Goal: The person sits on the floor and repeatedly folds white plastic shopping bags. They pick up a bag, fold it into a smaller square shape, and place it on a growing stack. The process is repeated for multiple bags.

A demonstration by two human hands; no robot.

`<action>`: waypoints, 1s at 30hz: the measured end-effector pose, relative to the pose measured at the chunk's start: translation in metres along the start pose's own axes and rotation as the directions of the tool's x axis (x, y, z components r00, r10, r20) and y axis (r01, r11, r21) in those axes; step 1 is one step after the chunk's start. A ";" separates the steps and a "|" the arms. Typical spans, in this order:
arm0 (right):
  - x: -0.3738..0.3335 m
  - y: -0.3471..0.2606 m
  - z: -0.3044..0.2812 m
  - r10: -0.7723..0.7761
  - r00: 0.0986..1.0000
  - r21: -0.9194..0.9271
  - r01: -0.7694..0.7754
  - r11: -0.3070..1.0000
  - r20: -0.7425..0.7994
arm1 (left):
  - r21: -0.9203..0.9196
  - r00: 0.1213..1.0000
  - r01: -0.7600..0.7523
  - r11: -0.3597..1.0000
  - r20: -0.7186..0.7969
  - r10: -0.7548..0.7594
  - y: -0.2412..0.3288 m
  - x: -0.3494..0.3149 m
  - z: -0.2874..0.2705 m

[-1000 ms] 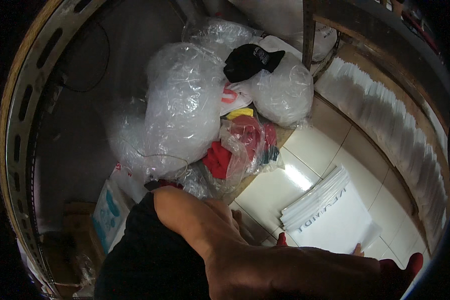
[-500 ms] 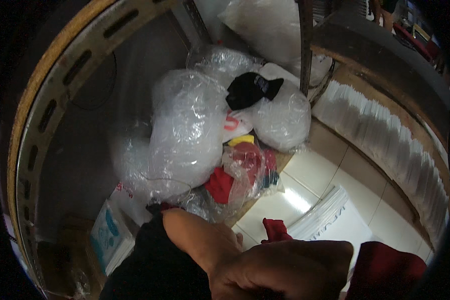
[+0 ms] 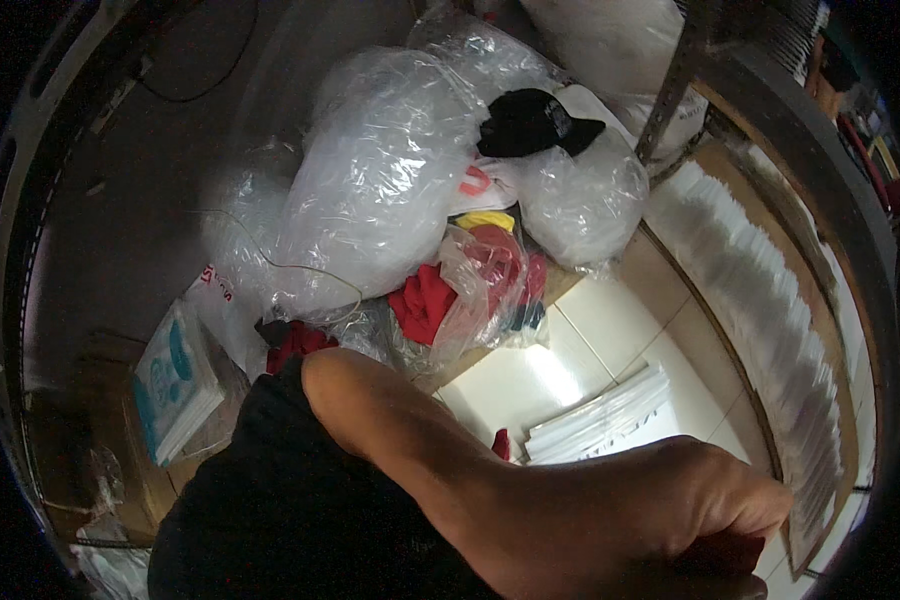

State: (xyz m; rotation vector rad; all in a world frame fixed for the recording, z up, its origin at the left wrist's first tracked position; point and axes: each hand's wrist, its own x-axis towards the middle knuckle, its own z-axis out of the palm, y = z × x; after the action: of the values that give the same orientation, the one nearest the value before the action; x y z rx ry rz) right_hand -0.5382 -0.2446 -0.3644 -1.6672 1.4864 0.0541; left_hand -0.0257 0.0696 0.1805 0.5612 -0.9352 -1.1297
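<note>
The stack (image 3: 610, 418) lies on the tiled floor (image 3: 490, 385), partly hidden behind the left forearm (image 3: 580, 510): flat, white and slightly glossy, its many thin layers fanned unevenly along the left edge, dark print on the top sheet. The left hand (image 3: 738, 492) bends downward to the right of it, above a red patch (image 3: 718, 553); its fingertips are hidden, so I cannot tell whether they pinch anything. The right hand is out of view, its state unknown.
</note>
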 end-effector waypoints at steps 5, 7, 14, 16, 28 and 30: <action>-0.004 -0.039 0.026 0.038 0.991 0.409 -0.089 0.908 0.132 | 0.401 0.925 0.234 0.886 -0.372 -0.076 -0.013 0.016 -0.066; -0.036 -0.089 0.021 0.048 0.999 0.478 -0.034 0.878 -0.016 | 0.501 0.859 0.172 0.848 -0.498 0.120 -0.021 0.016 -0.109; -0.041 -0.084 0.015 -0.021 0.985 0.509 0.106 0.854 -0.169 | 0.489 0.543 0.065 0.870 -0.749 0.380 0.002 0.001 -0.199; -0.041 -0.085 0.020 -0.015 0.987 0.517 0.098 0.851 -0.162 | 0.510 0.371 0.126 0.851 -0.820 0.436 -0.001 -0.011 -0.230; -0.053 -0.107 0.021 0.061 0.990 0.480 0.007 0.877 -0.126 | 0.748 0.780 0.610 -0.262 -0.507 0.367 -0.056 -0.108 -0.389; -0.051 -0.102 0.018 0.068 0.987 0.438 0.002 0.899 -0.143 | 0.745 0.811 0.583 -0.324 -0.510 0.287 -0.068 -0.135 -0.414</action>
State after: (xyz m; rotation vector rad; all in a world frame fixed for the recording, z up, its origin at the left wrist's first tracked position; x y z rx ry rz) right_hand -0.4601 -0.2033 -0.2902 -1.3010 1.5071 -0.3757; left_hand 0.2756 0.1421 -0.1331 2.4987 -1.1035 0.1192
